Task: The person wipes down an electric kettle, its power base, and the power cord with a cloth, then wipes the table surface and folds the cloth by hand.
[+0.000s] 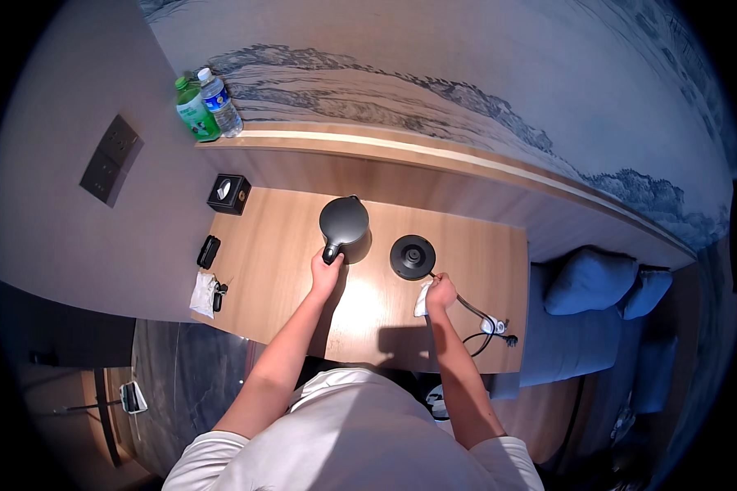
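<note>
A black electric kettle with its lid closed is at the middle of the wooden desk, and my left hand grips its handle. To its right is a round black kettle base with a raised centre connector. My right hand holds the black power cord close to the base. The cord loops to a plug at the desk's right end. Beside my right hand lies a white cloth or tissue, partly hidden by it. Whether the kettle touches the desk, I cannot tell.
A black tissue box, a black case and a white packet line the desk's left side. Two bottles stand on the ledge behind. Near the plug is a small white object. A cushioned seat adjoins the right edge.
</note>
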A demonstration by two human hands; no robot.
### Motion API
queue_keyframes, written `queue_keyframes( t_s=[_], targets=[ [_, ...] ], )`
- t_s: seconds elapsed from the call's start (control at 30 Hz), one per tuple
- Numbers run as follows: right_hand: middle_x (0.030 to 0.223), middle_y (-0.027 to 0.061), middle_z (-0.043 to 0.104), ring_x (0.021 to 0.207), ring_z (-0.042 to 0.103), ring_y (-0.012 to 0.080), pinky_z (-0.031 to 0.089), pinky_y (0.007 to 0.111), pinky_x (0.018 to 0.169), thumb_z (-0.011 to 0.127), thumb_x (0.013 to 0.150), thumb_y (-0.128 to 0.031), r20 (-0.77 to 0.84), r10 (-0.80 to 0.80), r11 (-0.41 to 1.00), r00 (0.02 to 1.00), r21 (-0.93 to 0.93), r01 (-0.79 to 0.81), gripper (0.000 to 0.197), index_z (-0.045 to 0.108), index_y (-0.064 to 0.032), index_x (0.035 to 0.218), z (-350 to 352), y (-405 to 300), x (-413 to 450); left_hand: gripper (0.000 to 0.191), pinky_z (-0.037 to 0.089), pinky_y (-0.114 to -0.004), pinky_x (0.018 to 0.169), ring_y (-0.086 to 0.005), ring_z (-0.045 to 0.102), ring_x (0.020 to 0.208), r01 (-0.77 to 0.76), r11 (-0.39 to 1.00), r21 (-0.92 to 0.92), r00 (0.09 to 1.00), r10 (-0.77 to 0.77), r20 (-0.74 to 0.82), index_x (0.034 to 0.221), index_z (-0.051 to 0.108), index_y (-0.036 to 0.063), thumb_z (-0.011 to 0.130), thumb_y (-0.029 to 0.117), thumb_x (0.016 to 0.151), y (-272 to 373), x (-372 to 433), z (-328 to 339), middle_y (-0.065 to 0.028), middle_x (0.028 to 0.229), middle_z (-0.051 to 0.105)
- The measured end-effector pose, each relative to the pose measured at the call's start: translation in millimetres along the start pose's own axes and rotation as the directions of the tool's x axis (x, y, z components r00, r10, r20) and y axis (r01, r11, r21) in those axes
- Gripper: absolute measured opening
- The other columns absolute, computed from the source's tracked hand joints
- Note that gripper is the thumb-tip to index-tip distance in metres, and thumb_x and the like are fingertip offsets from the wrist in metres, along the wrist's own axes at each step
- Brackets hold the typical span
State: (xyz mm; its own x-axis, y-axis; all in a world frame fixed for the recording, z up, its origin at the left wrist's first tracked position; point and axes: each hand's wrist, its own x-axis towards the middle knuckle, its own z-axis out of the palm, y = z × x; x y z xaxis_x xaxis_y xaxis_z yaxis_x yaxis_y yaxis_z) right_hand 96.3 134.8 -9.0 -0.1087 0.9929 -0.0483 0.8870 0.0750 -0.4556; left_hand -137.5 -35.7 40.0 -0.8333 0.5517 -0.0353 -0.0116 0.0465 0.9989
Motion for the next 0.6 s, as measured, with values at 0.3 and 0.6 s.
queue_keyframes(
  t_s=[0.3,0.6],
  targets=[
    [0.101,0.0189,0.066,0.094,0.062,0.0355,0.048,0.043,0.083,0.065,0.081,-0.014,0.128,-0.256,0.958,0.958,0.168,0.234,0.046,0.055,-0.0041,0.125,8,-24,48,0.006,0.044,-0.027,0.061,-0.0089,0.05,0.063,-0.018,1.0,0.004,1.0,0.018,-0.025,0.078,0.057,0.0007,0.061,-0.002,0.074,1,5,1,0.0018,0.067,0.052],
    [0.103,0.0137,0.065,0.102,0.056,0.0334,0.044,0.041,0.09,0.06,0.082,-0.006,0.088,-0.323,0.924,0.942,0.243,0.295,0.042,0.056,-0.0093,0.123,13,-17,38,0.011,0.041,-0.026,0.052,-0.0095,0.049,0.055,0.055,0.998,-0.043,0.998,-0.057,-0.039,0.069,0.052,0.0032,0.052,-0.008,0.065,31,2,8,0.0009,0.06,0.051]
  ],
)
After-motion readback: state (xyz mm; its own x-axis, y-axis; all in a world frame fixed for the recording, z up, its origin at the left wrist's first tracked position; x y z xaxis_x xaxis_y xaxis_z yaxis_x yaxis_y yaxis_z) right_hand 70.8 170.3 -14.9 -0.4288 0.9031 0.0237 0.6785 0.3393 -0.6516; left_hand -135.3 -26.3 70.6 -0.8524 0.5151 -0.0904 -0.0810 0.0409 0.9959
